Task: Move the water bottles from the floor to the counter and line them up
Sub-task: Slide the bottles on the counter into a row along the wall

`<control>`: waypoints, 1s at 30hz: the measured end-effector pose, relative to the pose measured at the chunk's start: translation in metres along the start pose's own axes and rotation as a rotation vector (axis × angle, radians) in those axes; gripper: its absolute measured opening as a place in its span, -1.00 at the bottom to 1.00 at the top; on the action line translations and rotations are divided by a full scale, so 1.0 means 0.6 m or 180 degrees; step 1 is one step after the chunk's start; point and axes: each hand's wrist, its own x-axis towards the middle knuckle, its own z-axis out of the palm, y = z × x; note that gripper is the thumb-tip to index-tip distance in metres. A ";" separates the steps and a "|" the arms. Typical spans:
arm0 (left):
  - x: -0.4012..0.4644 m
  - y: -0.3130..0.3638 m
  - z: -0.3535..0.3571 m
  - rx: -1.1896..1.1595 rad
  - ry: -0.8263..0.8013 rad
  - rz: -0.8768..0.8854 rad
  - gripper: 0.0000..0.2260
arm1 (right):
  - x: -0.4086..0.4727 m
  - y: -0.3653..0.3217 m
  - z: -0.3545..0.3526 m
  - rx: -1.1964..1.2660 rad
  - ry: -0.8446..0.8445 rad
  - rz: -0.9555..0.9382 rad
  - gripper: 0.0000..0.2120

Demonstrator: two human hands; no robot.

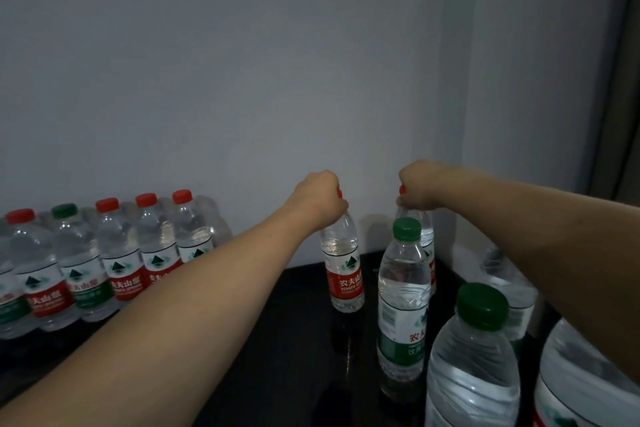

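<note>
Red-capped bottles point(343, 263): six; green-capped bottles point(403, 295): three (others' caps hidden).

Dim, low-contrast shot with a grey-blue cast. Wall point(242, 62) evenly lit, darker toward the right edge. Counter point(301, 340) nearly black with faint reflections. Soft shadows behind the bottles point(117, 253). Slight softness overall; wide-angle bending at frame edges.

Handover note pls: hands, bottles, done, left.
Left hand grips the neck of a clear red-capped, red-label water bottle on the dark counter.
Right hand grips a second red-capped bottle behind the tall green-capped bottle.
Done: row of bottles lined along the grey wall at left.
Left: line up both held bottles and the loose green-capped ones at right. Floor not in view.
</note>
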 end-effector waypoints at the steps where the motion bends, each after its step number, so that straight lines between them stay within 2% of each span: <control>1: -0.003 -0.007 -0.007 -0.0016 0.0008 0.0029 -0.80 | 0.001 -0.003 -0.002 -0.0011 0.0035 -0.0007 -0.64; 8: -0.012 -0.064 -0.082 -0.0101 0.0235 0.0272 -0.71 | 0.007 -0.038 -0.084 0.0104 0.0292 -0.0029 -0.65; 16: 0.001 -0.178 -0.124 -0.0086 0.0191 0.0122 -0.63 | 0.036 -0.159 -0.160 -0.0080 0.0383 -0.0359 -0.65; 20: 0.007 -0.240 -0.110 0.0056 0.0128 0.0034 -0.64 | 0.062 -0.233 -0.144 -0.0068 0.0292 -0.0514 -0.66; 24: 0.019 -0.288 -0.092 0.0234 0.0149 -0.0006 -0.74 | 0.094 -0.297 -0.105 0.0065 0.0253 -0.0594 -0.60; 30: 0.041 -0.338 -0.084 0.0389 0.0125 -0.0001 -0.88 | 0.146 -0.361 -0.035 0.0253 0.0256 -0.0690 -0.66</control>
